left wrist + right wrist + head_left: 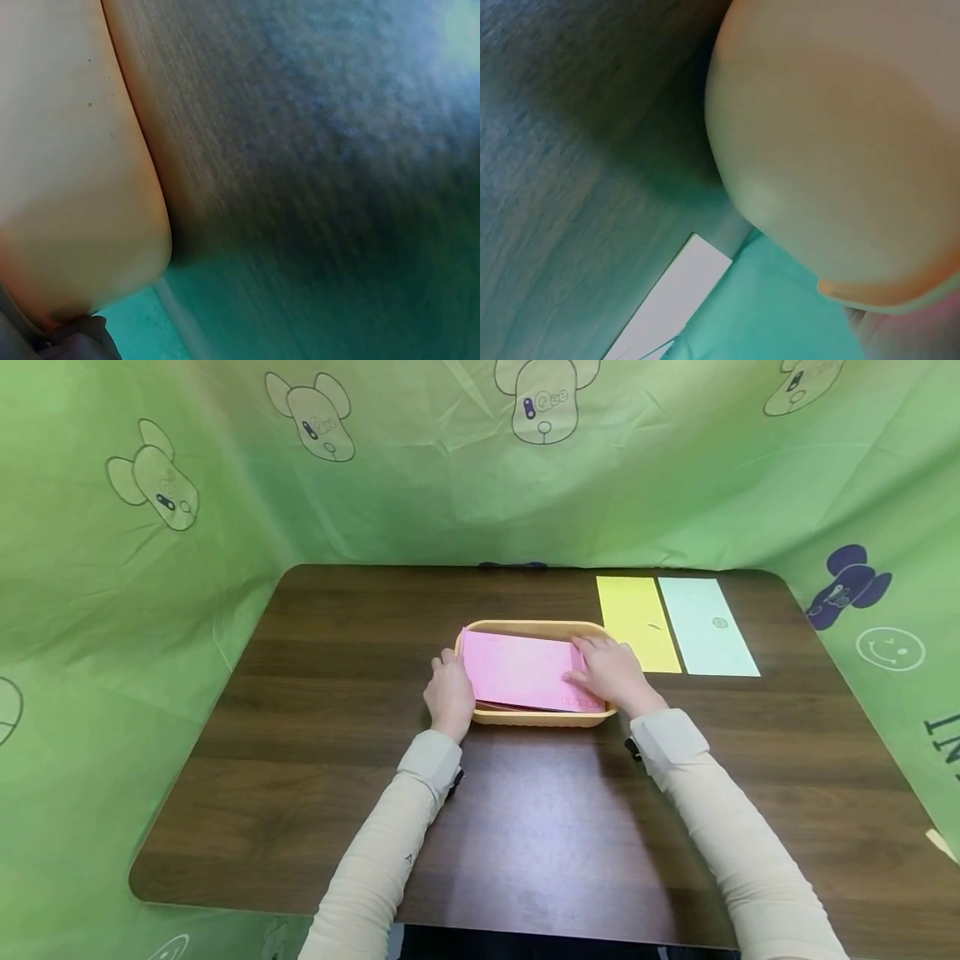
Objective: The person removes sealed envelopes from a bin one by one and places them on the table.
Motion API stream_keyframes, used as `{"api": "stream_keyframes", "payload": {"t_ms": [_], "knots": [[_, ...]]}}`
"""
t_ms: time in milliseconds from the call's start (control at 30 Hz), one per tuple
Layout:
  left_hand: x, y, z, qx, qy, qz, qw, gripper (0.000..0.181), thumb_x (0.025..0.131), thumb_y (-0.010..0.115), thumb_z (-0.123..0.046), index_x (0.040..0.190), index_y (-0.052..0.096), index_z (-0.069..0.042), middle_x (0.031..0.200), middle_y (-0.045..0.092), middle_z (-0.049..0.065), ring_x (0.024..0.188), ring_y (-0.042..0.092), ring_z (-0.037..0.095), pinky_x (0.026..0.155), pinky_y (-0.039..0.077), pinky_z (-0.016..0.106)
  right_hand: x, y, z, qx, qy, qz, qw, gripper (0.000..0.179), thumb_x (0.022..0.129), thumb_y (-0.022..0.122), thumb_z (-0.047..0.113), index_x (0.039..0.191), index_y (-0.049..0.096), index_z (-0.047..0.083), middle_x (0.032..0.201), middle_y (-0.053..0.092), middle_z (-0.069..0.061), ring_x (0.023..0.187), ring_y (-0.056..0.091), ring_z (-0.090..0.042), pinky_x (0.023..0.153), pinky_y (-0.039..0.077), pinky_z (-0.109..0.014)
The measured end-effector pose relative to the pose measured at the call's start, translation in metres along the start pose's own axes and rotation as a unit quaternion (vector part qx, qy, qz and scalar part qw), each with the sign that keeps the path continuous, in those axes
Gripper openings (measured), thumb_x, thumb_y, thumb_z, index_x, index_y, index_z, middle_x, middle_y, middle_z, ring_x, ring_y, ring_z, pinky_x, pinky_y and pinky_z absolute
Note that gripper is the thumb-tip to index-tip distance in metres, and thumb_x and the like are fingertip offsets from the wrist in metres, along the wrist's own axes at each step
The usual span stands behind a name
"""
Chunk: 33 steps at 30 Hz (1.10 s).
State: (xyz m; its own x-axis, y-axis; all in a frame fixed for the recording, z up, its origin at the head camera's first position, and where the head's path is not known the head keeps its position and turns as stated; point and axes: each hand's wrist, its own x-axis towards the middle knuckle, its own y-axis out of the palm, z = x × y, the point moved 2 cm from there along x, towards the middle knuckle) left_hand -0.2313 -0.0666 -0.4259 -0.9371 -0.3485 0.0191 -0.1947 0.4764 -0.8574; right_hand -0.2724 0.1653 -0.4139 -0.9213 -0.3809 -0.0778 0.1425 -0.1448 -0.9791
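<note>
A shallow orange-yellow plastic basket (pixel 536 719) sits near the middle of the table, its smooth outer wall (pixel 75 150) filling the side of the left wrist view. Inside it lies a pink envelope (pixel 517 670) with small printed boxes at one corner; its left end reaches up to the rim. Something thin shows under its near edge, too little to identify. My left hand (pixel 450 692) grips the basket's left end. At the other end, my right hand (pixel 609 672) holds the envelope's right side, thumb on top; its fingertips are partly hidden.
A yellow sheet or envelope (pixel 636 622) and a pale mint one (pixel 708 627) lie side by side at the back right, the yellow close to the basket. The brown wooden table (pixel 315 735) has rounded corners. Green printed cloth (pixel 420 502) hangs around it.
</note>
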Motion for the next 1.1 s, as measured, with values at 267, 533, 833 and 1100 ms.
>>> {"api": "stream_keyframes", "payload": {"t_ms": [267,533,833,1100], "knots": [[0.001,0.0,0.002,-0.005,-0.006,0.005,1.0,0.034,0.105,0.031,-0.027,0.117,0.051,-0.002,0.105,0.058,0.019,0.083,0.068,0.037,0.07,0.056,0.048,0.001,-0.001,-0.002,0.033,0.006,-0.026,0.9991,0.058,0.092,0.061,0.03,0.139,0.044,0.0,0.136,0.048,-0.027,0.125,0.046,-0.042,0.094,0.039,-0.053],[0.002,0.003,0.002,0.004,-0.003,0.009,0.9999,0.032,0.105,0.03,-0.023,0.119,0.049,-0.002,0.107,0.057,0.018,0.083,0.068,0.035,0.071,0.056,0.047,0.001,-0.004,-0.008,0.124,0.031,-0.07,0.9893,0.034,0.097,0.054,0.021,0.127,0.057,0.005,0.12,0.056,-0.023,0.107,0.056,-0.042,0.091,0.043,-0.055],[0.0,0.003,0.0,0.018,0.006,-0.004,0.9998,0.032,0.105,0.03,-0.023,0.116,0.05,-0.001,0.105,0.058,0.018,0.082,0.068,0.034,0.07,0.057,0.047,0.003,-0.012,-0.006,0.139,0.033,-0.035,0.9892,0.032,0.097,0.053,0.017,0.125,0.057,0.001,0.12,0.057,-0.027,0.114,0.054,-0.043,0.096,0.042,-0.057],[-0.001,0.002,0.0,0.014,0.002,0.008,0.9999,0.03,0.106,0.029,-0.022,0.116,0.048,-0.002,0.106,0.057,0.018,0.084,0.068,0.034,0.071,0.057,0.047,0.003,-0.011,-0.003,0.122,0.04,-0.043,0.9908,0.027,0.098,0.052,0.018,0.115,0.059,-0.002,0.116,0.059,-0.026,0.108,0.056,-0.04,0.094,0.044,-0.054]]}}
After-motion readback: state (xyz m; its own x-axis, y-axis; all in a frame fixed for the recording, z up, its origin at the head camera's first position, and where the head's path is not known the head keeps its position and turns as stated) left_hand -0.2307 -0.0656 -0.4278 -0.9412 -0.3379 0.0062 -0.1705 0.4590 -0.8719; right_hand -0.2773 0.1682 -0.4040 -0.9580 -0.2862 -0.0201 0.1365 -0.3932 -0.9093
